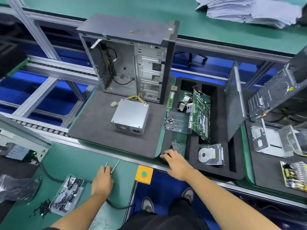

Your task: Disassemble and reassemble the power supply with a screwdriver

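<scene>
Gathering tools: left hand (103,177) gripping two screwdrivers (111,167) on worktop (79,163); right hand (176,161) resting flat, open, holding nothing. Power supply (130,117) sitting untouched; next, bringing driver to its case screws.

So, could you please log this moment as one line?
left hand: on screwdriver | right hand: on foam tray | power supply: untouched on mat

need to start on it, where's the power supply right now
In the head view, the silver metal power supply box sits mid-frame on the dark grey foam mat, before the open grey computer case.
</scene>
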